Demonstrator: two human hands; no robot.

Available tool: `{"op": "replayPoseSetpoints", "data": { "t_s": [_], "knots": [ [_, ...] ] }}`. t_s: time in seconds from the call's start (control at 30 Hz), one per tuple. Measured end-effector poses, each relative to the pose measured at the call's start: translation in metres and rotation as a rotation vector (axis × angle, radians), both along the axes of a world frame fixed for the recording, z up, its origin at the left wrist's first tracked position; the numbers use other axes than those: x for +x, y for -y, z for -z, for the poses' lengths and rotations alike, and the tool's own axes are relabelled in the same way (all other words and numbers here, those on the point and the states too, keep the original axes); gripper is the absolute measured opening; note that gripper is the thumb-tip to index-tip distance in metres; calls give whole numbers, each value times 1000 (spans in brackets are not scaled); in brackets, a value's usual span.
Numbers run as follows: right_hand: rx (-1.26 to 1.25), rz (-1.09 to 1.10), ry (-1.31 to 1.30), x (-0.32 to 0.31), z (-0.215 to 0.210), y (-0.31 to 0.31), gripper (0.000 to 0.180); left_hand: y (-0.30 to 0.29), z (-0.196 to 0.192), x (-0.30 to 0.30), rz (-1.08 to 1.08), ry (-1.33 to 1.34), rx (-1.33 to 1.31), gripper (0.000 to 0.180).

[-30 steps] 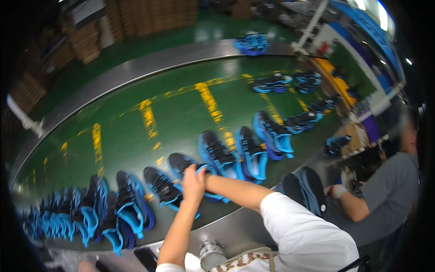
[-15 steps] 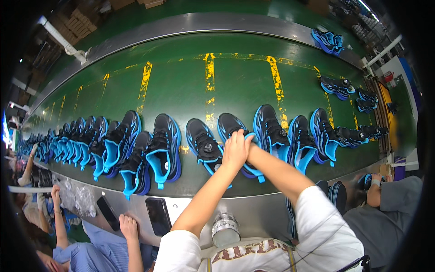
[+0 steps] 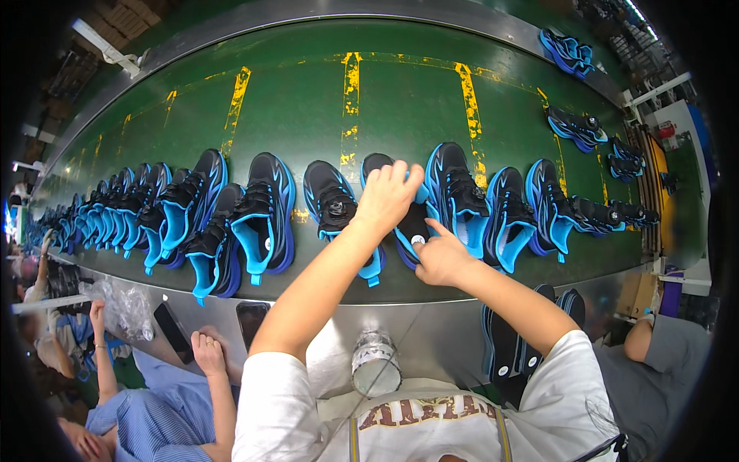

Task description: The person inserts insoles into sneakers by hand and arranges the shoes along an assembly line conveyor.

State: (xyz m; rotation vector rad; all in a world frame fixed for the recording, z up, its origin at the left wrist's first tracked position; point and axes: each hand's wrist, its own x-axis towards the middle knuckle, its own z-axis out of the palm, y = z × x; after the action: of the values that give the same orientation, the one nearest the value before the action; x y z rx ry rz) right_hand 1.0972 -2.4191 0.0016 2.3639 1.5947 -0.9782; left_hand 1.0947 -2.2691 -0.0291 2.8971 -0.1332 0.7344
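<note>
A black and blue sneaker [image 3: 375, 163] lies on the green belt in front of me, toe pointing away. My left hand [image 3: 391, 196] is closed over its upper, the fingers bent across the laced part and hiding it. My right hand [image 3: 448, 258] grips the heel end, thumb and index finger at the collar beside a dark insole with a round white spot [image 3: 418, 239]. Just left stands another sneaker [image 3: 327, 189] with a round dial on its tongue, partly behind my left forearm. To the right, a laced sneaker [image 3: 456, 189] sits close against the held one.
More sneakers [image 3: 265, 200] line the green belt [image 3: 292, 92] on both sides. On the near metal ledge are a jar [image 3: 376, 366], a dark phone [image 3: 173, 331], plastic bags [image 3: 127, 308] and dark insoles [image 3: 502, 346]. A co-worker's hand [image 3: 208, 353] rests at left; another person sits at right.
My hands were together over the sneaker; now they are apart, the left on the upper and the right at the heel. The belt and shoes appear higher in view.
</note>
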Motion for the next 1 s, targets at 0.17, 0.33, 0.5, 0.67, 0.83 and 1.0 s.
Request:
{"op": "replayPoseSetpoints", "data": {
  "t_s": [0.17,0.33,0.5,0.67,0.83,1.0],
  "knots": [
    [-193,41,-131,6,-3,-9,52,-3,-12,-2,237,-297,-31,36],
    [47,149,-77,-3,8,2,49,-8,-11,4,219,-491,-210,37],
    [912,444,202,-45,25,46,10,-13,-15,-8,251,-478,-156,25],
    [970,488,271,-69,35,64,10,11,-32,-40,322,-277,340,16],
    [717,448,182,-46,17,41,18,-10,-17,-24,288,-431,304,13],
    [-75,298,-67,-13,6,-8,43,-13,-30,-3,283,-653,114,14]
  ]
}}
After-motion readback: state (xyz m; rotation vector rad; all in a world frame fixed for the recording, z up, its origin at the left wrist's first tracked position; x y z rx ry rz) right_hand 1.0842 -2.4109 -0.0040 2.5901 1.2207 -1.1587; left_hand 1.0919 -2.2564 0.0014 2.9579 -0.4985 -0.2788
